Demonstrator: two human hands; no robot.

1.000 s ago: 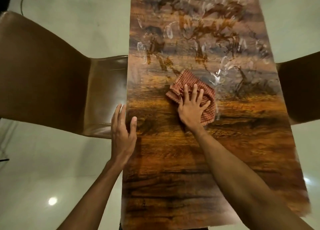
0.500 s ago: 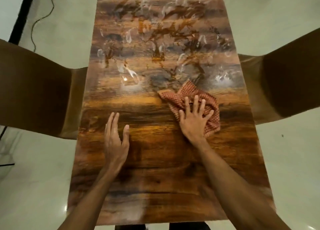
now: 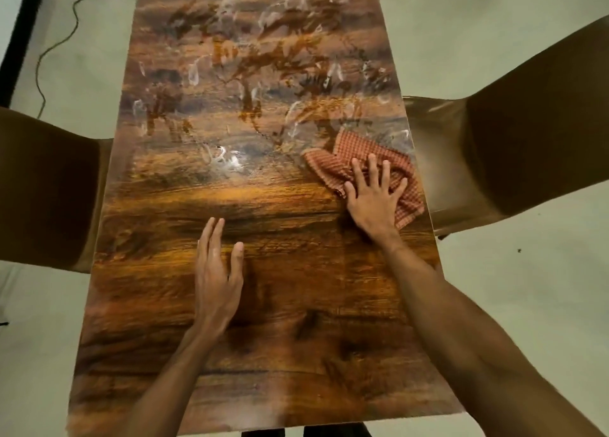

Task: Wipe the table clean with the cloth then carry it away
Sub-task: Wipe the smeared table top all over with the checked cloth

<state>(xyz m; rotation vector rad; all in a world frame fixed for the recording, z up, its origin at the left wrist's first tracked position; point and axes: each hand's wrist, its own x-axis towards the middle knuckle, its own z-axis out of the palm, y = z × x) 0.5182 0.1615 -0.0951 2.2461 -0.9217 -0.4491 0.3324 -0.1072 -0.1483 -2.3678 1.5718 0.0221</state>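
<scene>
A long wooden table (image 3: 263, 354) runs away from me, its far half streaked with white and brown smears (image 3: 263, 74). A crumpled red-checked cloth (image 3: 333, 166) lies near the table's right edge. My right hand (image 3: 374, 199) presses flat on the cloth with fingers spread. My left hand (image 3: 217, 271) rests flat on the bare wood at the near middle, fingers together, holding nothing.
A brown leather chair (image 3: 46, 189) stands at the table's left side and another chair (image 3: 514, 140) at the right. A black cable (image 3: 56, 44) trails across the pale floor at far left.
My right hand has slid the cloth rightward across the table to its right edge. My left hand has moved from the table's left edge toward the middle.
</scene>
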